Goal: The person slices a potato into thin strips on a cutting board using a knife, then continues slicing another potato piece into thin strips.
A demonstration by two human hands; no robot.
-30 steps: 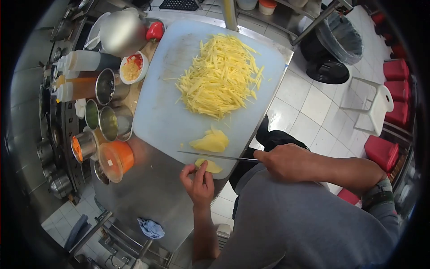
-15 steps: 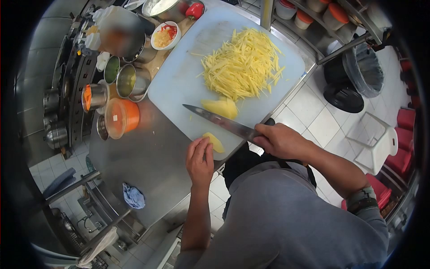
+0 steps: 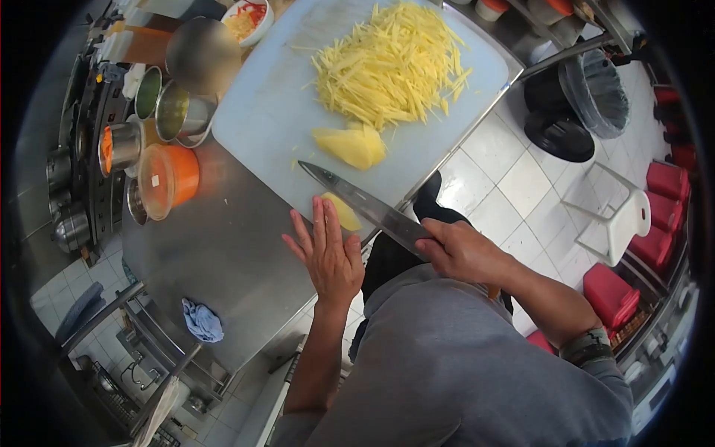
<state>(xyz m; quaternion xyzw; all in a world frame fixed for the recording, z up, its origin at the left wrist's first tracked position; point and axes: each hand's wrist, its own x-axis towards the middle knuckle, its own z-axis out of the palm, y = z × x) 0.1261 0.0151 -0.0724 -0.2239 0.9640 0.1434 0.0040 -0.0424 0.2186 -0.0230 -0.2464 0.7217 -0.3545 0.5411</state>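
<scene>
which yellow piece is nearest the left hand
The lone slice at the left hand, this side of the knife; the bunched slices lie beyond it.

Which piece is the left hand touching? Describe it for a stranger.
Find the big pale cutting board on the steel table. At its near end, the left hand touches one flat yellow slice. Unlike the pile of thin strips or the bigger yellow clump, it lies alone, beside the knife.

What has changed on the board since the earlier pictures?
The left hand, curled onto the small yellow piece before, has straightened and spread its fingers at that piece's edge. The knife has rolled from nearly edge-on to show its broad side. The right hand still grips it; the shredded heap looks unchanged.
</scene>
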